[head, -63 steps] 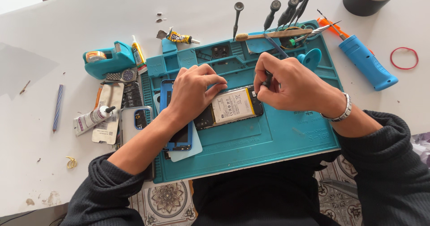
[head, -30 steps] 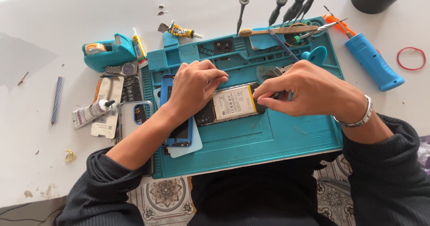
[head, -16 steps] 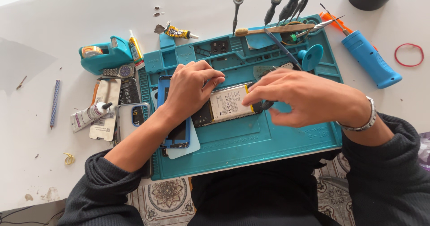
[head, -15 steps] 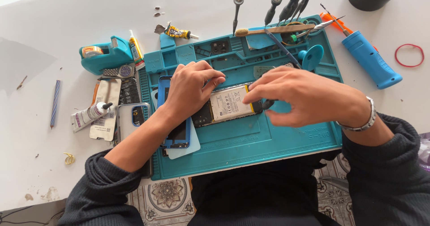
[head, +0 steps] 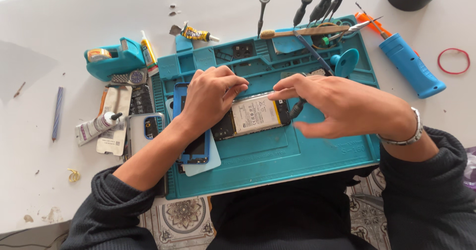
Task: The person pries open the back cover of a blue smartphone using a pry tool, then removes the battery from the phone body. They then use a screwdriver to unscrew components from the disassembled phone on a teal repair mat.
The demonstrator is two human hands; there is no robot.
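White-labelled and flat, the battery (head: pixel 255 113) sits inside the opened phone (head: pixel 228 123), which lies near the middle of the teal work mat (head: pixel 277 156). The left hand (head: pixel 210 99) presses down on the phone's left part, fingers curled over its top edge, holding nothing else. The right hand (head: pixel 342 104) hovers at the battery's right end, fingers spread, with a dark-handled tool (head: pixel 297 109) poking out beneath them; whether the fingers actually pinch it cannot be told. Just left of the phone, a blue phone frame (head: pixel 198 153) lies under the left wrist. Along the mat's top edge, a wooden toothbrush (head: pixel 302 31) rests beside a teal suction cup (head: pixel 345 61). Off the mat, a blue cylindrical tool (head: pixel 410 65) lies to the right, a teal tape dispenser (head: pixel 114 59) to the left.
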